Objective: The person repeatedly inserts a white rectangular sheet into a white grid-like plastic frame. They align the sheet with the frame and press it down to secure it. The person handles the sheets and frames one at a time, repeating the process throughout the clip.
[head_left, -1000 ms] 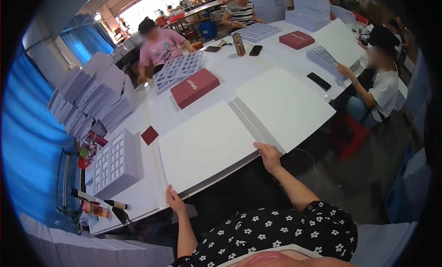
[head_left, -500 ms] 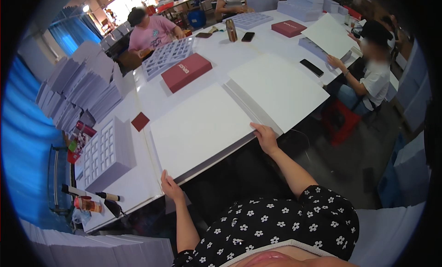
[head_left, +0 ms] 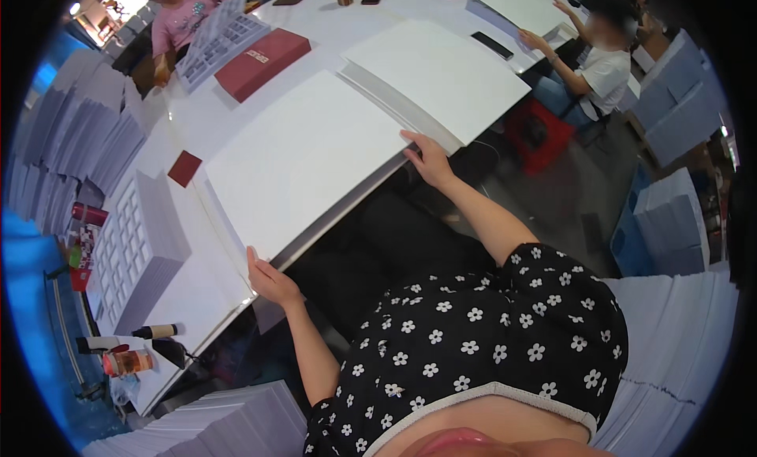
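Note:
A large white open book-style box [head_left: 307, 153] lies in front of me on the table, its left part raised above the surface. My left hand [head_left: 274, 283] is closed at its near left corner, fingers along the left side. At the near right corner my right hand [head_left: 430, 160] grips the edge, fingers on top, right beside the grooved spine strip. Past that strip, the flat white right panel [head_left: 449, 78] stretches away. Parts of both hands' undersides are hidden.
A closed red box [head_left: 262, 64] sits beyond, near a small dark red square [head_left: 184, 168]. White compartment trays [head_left: 150, 252] and tall white stacks [head_left: 75, 134] stand left. Bottles [head_left: 128, 363] lie by the near left edge. Two co-workers sit across and right, near a red stool [head_left: 540, 138].
The whole view has shifted, with the table now higher and further left. Both my hands keep their places at the box's corners. The person across has raised a compartment tray.

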{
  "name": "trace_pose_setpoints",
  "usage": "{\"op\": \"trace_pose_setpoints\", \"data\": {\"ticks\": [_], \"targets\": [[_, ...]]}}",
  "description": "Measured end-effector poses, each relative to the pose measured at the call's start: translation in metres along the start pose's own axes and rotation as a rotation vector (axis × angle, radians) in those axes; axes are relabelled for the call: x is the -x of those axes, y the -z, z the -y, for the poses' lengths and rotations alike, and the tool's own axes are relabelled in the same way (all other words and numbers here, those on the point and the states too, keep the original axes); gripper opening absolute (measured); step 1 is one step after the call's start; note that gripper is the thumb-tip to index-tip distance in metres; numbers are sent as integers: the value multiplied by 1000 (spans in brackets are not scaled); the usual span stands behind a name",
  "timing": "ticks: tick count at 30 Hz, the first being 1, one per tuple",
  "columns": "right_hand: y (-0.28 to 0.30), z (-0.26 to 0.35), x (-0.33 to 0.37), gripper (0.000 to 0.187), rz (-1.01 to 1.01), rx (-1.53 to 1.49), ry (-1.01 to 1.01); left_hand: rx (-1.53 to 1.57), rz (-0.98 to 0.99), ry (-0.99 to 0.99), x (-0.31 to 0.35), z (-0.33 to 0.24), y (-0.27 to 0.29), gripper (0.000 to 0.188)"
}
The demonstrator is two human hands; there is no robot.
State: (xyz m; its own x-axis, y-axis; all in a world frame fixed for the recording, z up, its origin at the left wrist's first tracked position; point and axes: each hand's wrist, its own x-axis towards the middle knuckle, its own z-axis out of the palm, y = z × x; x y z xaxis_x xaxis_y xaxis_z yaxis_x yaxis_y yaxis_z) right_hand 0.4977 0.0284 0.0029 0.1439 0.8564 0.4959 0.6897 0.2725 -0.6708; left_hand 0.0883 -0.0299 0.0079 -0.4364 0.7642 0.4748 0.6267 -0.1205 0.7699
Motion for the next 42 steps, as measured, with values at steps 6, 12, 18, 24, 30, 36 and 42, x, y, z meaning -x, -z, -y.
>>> {"op": "trace_pose_setpoints", "data": {"ticks": [6,12,18,24,30,36,42], "targets": [[6,11,2,42,17,41,-38,103,53,-66,-3,2,2,42],[25,36,-19,37,139,263,-27,100,99,-46,-3,11,9,44],[45,5,-84,11,-27,452,186,161,117,30,-3,21,9,48],[20,8,-153,20,149,239,-51,514,141,351,-16,32,18,57],[-59,9,-267,24,251,227,281,204,-34,442,-77,59,19,43],[-149,31,-366,91,631,661,432,130,-129,419,-77,73,8,36],[-225,45,-418,115,827,910,298,59,-98,446,-74,61,12,33]]}}
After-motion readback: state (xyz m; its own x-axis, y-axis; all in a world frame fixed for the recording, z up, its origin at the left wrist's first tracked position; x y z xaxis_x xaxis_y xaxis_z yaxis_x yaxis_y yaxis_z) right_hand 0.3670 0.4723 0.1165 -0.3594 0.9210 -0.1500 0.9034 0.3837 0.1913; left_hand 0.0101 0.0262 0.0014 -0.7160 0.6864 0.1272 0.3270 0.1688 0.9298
